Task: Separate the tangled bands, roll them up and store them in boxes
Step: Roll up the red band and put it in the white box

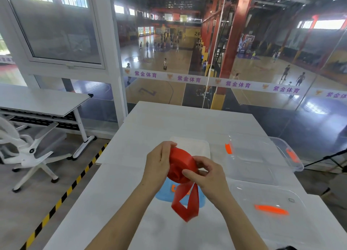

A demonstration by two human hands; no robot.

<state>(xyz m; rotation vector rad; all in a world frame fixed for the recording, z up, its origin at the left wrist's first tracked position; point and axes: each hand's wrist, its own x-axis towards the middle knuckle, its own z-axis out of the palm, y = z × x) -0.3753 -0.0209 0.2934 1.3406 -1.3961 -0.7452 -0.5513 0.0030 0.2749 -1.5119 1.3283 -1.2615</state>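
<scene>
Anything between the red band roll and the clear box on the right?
Nothing visible. The red rolled elastic band, held in the left hand and right hand, has only white table between it and the open clear plastic box with orange latches. Its loose tail hangs unrolled below the roll.

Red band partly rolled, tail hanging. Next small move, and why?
Probably wind one more turn. The left hand grips the red roll, the right hand pinches it at its near edge, and a loose tail hangs in a loop below, above the table. Storing it in the clear box on the right looks premature until that tail is taken up.
</scene>
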